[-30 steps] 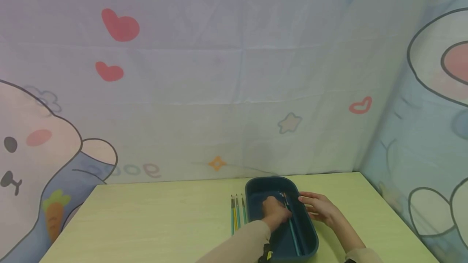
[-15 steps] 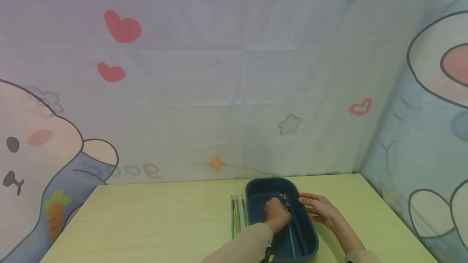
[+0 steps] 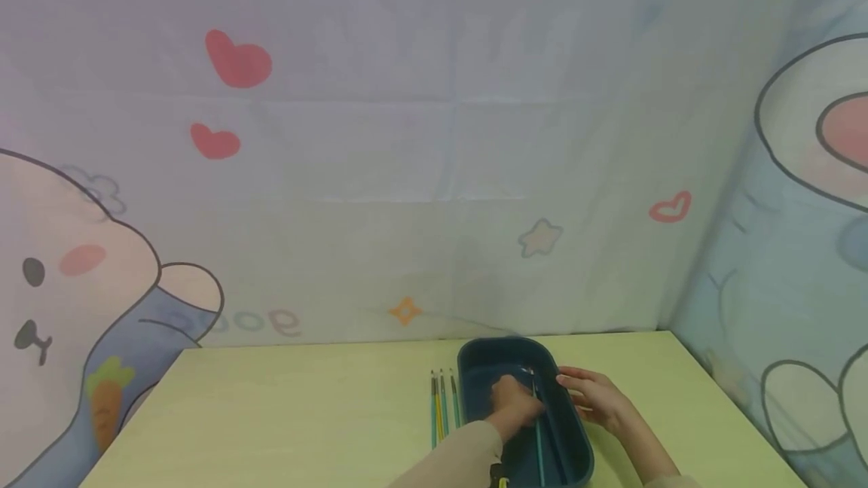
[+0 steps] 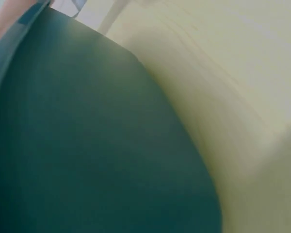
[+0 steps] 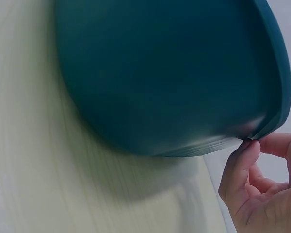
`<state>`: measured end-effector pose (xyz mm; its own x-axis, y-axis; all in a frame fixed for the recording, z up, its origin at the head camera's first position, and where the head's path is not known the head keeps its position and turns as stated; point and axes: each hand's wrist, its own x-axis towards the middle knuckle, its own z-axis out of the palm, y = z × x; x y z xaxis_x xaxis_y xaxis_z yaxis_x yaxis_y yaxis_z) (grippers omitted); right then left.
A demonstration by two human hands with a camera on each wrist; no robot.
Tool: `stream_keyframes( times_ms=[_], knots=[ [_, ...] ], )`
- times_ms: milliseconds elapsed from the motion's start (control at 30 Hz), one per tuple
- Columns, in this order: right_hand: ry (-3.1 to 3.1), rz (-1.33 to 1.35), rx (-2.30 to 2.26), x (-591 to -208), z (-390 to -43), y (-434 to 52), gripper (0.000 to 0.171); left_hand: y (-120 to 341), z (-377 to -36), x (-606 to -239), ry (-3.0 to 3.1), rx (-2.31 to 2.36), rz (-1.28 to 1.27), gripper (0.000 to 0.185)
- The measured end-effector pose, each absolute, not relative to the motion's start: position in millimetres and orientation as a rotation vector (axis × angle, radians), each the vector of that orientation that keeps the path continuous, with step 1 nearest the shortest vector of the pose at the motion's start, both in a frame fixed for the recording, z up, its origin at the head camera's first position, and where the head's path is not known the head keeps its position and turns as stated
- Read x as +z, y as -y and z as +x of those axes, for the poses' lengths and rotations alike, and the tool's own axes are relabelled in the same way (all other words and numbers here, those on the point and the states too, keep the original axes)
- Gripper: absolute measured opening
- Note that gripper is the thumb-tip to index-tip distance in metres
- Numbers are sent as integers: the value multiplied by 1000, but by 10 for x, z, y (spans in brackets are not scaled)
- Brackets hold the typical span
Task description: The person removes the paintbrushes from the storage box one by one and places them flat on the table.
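A deep dark teal plastic bin (image 3: 582, 439) stands on the table. In the head view my left hand (image 3: 513, 401) reaches down inside it, fingers curled, and holds a paintbrush (image 3: 539, 452) that lies lengthwise in the bin. Its fingertips are hidden from the head camera. The left wrist view mostly shows the bin's outer wall (image 4: 106, 131). My right hand (image 3: 597, 398) is at the bin's right side. In the right wrist view, thumb and fingers of that hand (image 5: 262, 189) pinch the rim (image 5: 285, 82).
Several thin paintbrushes (image 3: 444, 405) lie side by side on the pale yellow table (image 3: 291, 405), just left of the bin. Behind the table hangs a cloth (image 3: 380, 172) printed with hearts and cartoon figures. More cloth (image 3: 780, 285) hangs along the right side.
The near end of the paintbrush in the bin has swung left, so it lies straighter along the bin. The right hand keeps its place on the rim. The head view has tilted up slightly.
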<state>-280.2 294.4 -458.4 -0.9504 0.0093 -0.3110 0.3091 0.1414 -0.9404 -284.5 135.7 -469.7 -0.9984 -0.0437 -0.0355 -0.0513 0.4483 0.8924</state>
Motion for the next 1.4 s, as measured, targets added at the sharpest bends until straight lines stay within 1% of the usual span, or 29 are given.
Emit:
stream_keyframes(
  times_ms=[267, 500, 900, 1100, 1400],
  knots=[
    [-2144, 302, -1935, -4628, -2794, -2949, 56, -1286, -2821, -4691, -2480, 1790, -154, 14],
    [-2161, 329, -1917, -4652, -2778, -2947, 56, -1245, -2844, -4751, -2521, 1802, -141, 20],
    [-2126, 316, -1973, -4637, -2799, -2925, 57, -1110, -2810, -4565, -2446, 1959, -131, 22],
    [-2131, 311, -1988, -4645, -2792, -2919, 57, -1010, -2785, -4439, -2379, 2007, -75, 25],
    [-2111, 283, -2005, -4653, -2784, -2922, 60, -882, -2762, -4365, -2284, 2033, -47, 28]
  ],
)
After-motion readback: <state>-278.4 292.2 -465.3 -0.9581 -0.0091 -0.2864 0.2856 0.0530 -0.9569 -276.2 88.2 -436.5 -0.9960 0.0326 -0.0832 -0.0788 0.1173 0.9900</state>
